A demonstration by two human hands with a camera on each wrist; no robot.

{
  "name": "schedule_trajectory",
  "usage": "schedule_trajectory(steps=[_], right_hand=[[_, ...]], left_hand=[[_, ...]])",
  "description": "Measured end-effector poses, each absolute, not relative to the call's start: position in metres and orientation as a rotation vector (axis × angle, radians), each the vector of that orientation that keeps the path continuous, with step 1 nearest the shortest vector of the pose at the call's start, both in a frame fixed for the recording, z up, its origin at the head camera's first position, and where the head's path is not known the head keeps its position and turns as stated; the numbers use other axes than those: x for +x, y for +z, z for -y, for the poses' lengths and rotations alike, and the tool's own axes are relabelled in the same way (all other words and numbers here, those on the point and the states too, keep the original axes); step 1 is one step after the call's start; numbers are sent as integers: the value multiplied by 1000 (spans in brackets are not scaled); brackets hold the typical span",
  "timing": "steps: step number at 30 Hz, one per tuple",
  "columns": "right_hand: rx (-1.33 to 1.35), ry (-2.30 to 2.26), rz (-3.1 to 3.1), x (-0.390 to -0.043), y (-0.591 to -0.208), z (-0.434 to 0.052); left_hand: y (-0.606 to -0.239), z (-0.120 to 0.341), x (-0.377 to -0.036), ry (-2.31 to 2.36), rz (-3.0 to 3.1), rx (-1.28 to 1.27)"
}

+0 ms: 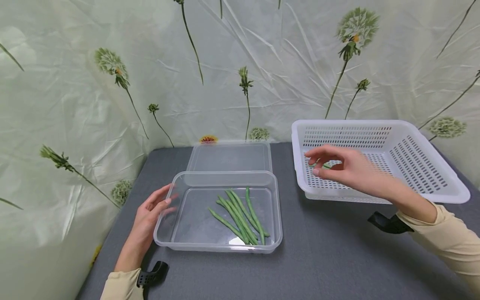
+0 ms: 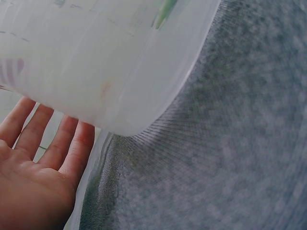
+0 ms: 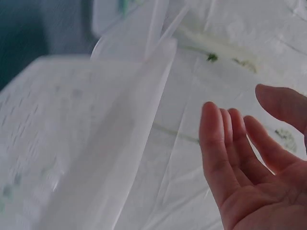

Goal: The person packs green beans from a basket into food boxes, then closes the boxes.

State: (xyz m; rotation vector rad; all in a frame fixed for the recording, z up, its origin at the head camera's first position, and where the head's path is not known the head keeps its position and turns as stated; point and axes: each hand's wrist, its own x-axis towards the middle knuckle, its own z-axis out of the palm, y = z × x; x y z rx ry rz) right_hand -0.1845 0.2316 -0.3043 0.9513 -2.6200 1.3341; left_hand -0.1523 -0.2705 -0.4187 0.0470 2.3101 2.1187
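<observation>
The left hand rests open against the clear container, steadying it, while the right hand, fingers loose and grasping nothing, reaches into the white basket toward a green bean.

I am looking at what seems a makeshift recording booth rather than a lived-in room: a wrinkled plastic sheet printed with dandelion flowers is hanging as a backdrop along the far and left edges of a grey felt-covered desk, closing it off entirely.
</observation>
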Motion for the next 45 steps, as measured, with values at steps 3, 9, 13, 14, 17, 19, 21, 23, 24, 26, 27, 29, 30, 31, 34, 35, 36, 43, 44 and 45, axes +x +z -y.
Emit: schedule_trajectory(steps=[3, 9, 13, 14, 17, 19, 21, 23, 24, 26, 27, 29, 30, 31, 34, 35, 36, 43, 44, 45], right_hand=[[938, 1204, 2703, -187, -296, -244], [923, 984, 2894, -200, -280, -266], [991, 899, 2946, -217, -274, -278], [1012, 880, 2959, -221, -274, -281], [1068, 798, 3001, -235, -277, -288], [1112, 741, 3027, -246, -282, -291], [1143, 742, 3066, -256, -289, -295], [1166, 824, 3111, -266, -297, -298], [1172, 895, 3133, -270, -301, -300], [1168, 1057, 3167, -278, -309, -304], [1149, 1148, 3185, -281, -312, -307], [1119, 1316, 3210, -287, -320, -312], [1091, 1378, 3227, -290, -324, -314], [1067, 1434, 3242, -293, -328, -316], [976, 1544, 3291, -302, -339, -323], [958, 1557, 3306, -305, -343, -325], [929, 1559, 3327, -307, -346, -327], [891, 1509, 3447, -314, -366, -336], [891, 1497, 3457, -315, -369, -337], [901, 1480, 3462, -315, -371, -337]], left_hand=[[-418, 271, -153, 2122, -2307, 59], [-418, 271, -153, 2117, -2315, 71], [-418, 271, -153, 2126, -2303, 63], [-418, 271, -153, 2127, -2299, 60], [-418, 271, -152, 2125, -2298, 50], [-419, 271, -152, 2124, -2304, 45], [-419, 271, -151, 2124, -2307, 44], [-419, 271, -151, 2124, -2309, 46], [-420, 271, -151, 2125, -2308, 47], [-419, 271, -151, 2123, -2309, 48], [-419, 271, -151, 2118, -2312, 49], [-419, 271, -151, 2110, -2321, 51], [-419, 271, -151, 2111, -2320, 53], [-419, 271, -151, 2109, -2321, 53], [-420, 272, -151, 2114, -2312, 56], [-421, 272, -151, 2117, -2308, 56], [-421, 272, -151, 2120, -2303, 55], [-421, 272, -152, 2122, -2302, 62], [-421, 272, -152, 2126, -2298, 63], [-421, 272, -152, 2128, -2298, 65]])
